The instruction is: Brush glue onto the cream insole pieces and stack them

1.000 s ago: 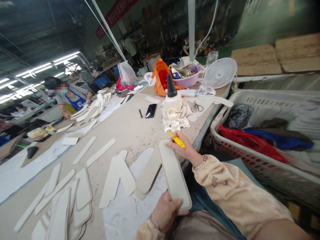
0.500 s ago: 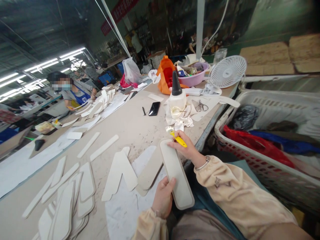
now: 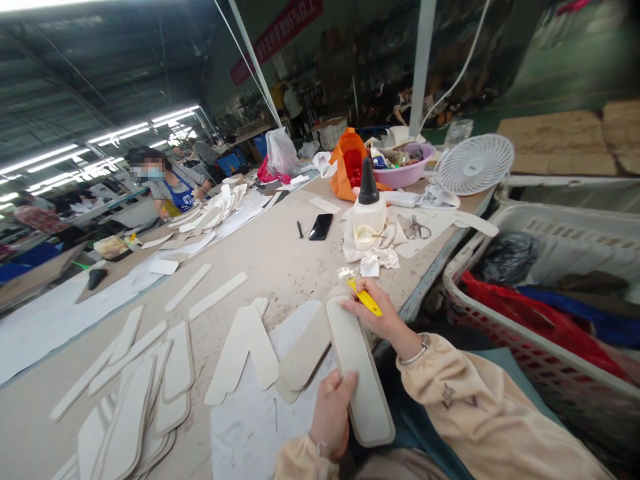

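My left hand [image 3: 333, 408] is closed on the long edge of a pale strip-shaped panel [image 3: 361, 380] with rounded corners, thumb on top. In my right hand [image 3: 383, 313] is a yellow-handled brush [image 3: 369, 302], its head smeared with whitish stuff. Fingers of that same hand also pinch the panel's far end. The panel is held tilted over the table's near edge. Just left of it a greyish panel [image 3: 305, 357] and white cut pieces [image 3: 235, 357] lie on a white sheet [image 3: 240, 433].
A pile of panels [image 3: 133, 413] lies at left. Beyond my hands stand a white bottle with a black cone top [image 3: 369, 183], scissors [image 3: 417, 229], a phone [image 3: 321, 227] and a fan [image 3: 473, 165]. A basket [image 3: 500, 320] is at right. A co-worker [image 3: 175, 183] sits across the table.
The view has turned slightly, shifting the scene right and down. Both hands keep their hold on the panel, and the brush stays in my right hand.
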Demonstrator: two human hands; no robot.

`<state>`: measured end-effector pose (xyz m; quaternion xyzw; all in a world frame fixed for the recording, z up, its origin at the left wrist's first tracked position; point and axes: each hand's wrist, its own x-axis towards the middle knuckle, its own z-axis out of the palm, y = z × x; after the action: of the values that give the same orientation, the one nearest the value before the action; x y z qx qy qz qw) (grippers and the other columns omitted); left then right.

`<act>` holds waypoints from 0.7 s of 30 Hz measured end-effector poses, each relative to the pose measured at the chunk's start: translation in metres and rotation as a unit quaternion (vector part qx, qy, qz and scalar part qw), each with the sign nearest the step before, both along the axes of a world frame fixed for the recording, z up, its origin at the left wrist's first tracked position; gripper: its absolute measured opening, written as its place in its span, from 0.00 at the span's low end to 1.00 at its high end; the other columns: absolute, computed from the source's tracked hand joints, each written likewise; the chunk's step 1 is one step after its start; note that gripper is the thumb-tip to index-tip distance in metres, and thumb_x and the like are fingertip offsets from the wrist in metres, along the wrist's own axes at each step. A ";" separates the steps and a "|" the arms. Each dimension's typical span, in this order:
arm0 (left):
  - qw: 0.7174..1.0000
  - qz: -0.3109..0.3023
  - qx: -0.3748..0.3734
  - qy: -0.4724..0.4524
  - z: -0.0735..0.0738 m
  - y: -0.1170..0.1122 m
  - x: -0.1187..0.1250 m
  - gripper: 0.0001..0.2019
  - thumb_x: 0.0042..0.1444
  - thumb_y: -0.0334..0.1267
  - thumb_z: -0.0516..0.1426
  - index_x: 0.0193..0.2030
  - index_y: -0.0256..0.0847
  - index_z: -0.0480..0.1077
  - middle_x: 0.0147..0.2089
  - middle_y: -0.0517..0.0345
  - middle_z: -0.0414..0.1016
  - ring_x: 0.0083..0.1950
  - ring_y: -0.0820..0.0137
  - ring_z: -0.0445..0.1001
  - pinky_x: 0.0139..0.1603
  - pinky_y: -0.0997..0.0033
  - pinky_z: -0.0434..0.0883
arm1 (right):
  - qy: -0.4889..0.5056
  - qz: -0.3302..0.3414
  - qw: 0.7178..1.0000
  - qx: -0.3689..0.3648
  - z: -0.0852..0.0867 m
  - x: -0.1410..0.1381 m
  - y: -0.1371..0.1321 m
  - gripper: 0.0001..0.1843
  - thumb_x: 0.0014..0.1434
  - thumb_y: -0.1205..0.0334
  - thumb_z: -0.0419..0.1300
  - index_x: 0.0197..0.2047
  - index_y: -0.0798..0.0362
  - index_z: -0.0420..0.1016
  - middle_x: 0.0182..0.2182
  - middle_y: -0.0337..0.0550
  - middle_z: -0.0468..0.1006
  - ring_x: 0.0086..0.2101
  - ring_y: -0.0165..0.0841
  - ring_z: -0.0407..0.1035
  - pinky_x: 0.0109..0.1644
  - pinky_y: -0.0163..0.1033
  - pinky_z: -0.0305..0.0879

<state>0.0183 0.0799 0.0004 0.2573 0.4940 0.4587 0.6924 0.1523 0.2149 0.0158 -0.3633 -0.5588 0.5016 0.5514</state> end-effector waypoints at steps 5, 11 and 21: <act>0.999 0.003 -0.006 -0.031 0.003 -0.004 -0.001 0.14 0.50 0.39 0.62 0.42 0.34 0.74 0.37 0.49 0.80 0.38 0.64 0.76 0.42 0.63 0.71 | -0.003 0.011 1.000 -0.007 0.000 -0.005 -0.002 0.19 0.51 0.55 0.64 0.34 0.47 0.55 0.26 0.31 0.62 0.25 0.28 0.58 0.28 0.33 0.56; 1.000 -0.015 -0.014 -0.015 0.000 -0.010 0.000 0.17 0.44 0.34 0.65 0.43 0.33 0.73 0.38 0.50 0.79 0.36 0.67 0.75 0.39 0.67 0.71 | -0.015 0.017 1.000 -0.015 -0.001 -0.009 -0.002 0.20 0.49 0.53 0.64 0.33 0.47 0.55 0.26 0.31 0.61 0.25 0.28 0.57 0.28 0.34 0.55; 1.000 0.001 -0.016 0.018 -0.004 -0.010 0.003 0.19 0.42 0.33 0.66 0.43 0.33 0.73 0.38 0.50 0.79 0.35 0.67 0.74 0.39 0.67 0.71 | -0.033 0.032 0.999 -0.024 -0.005 -0.012 -0.003 0.19 0.50 0.55 0.64 0.34 0.47 0.55 0.26 0.31 0.63 0.25 0.28 0.58 0.28 0.34 0.56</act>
<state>0.0212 0.0702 -0.0034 0.2543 0.5141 0.4469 0.6865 0.1405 0.2120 0.0109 -0.3749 -0.5753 0.5203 0.5077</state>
